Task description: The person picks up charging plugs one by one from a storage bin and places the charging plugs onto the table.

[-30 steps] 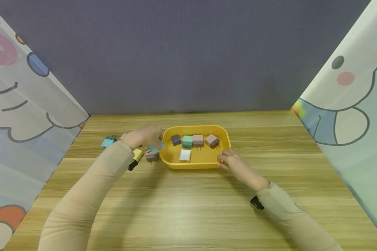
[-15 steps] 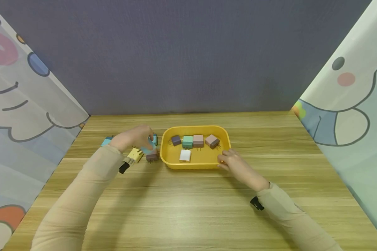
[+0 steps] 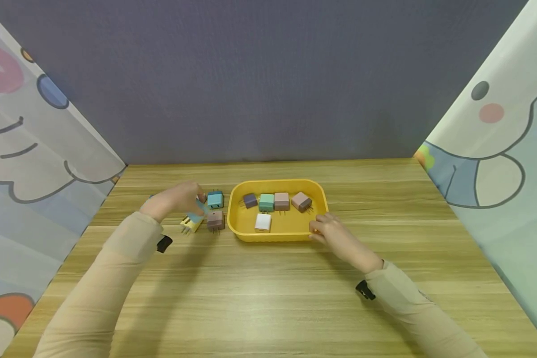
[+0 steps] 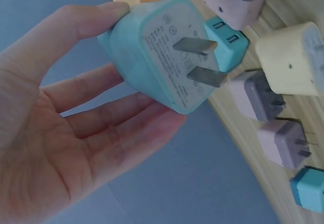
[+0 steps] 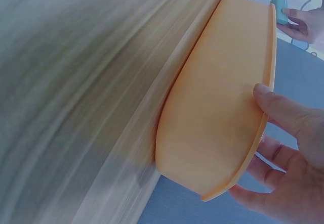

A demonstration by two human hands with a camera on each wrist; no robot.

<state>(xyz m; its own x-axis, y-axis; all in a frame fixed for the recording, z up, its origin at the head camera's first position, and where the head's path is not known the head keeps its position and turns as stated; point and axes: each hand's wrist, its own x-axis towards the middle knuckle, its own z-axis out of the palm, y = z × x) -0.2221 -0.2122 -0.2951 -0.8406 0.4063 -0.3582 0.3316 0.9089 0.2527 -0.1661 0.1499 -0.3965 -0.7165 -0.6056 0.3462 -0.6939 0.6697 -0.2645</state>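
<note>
My left hand (image 3: 175,200) holds a light blue plug charger (image 4: 169,67) between thumb and fingers, above the loose chargers left of the tray. In the left wrist view its two flat metal prongs point away from the palm. My right hand (image 3: 340,241) pinches the rim of a yellow tray (image 5: 212,97) at its front right corner, thumb on the outer wall. Inside the tray sit a dark purple charger (image 3: 249,201), a green charger (image 3: 266,202), two pinkish ones and a white charger (image 3: 263,222).
Left of the tray, on the wooden table (image 3: 268,298), lie a blue charger (image 3: 215,200), a mauve charger (image 3: 216,220) and a pale yellow charger (image 3: 190,223). More chargers are partly hidden behind my left hand. A dark grey panel (image 3: 268,79) stands along the table's back edge.
My left hand has drawn back leftward from the tray's left end, carrying the light blue charger. The blue and mauve chargers are now uncovered. My right hand stays at the rim.
</note>
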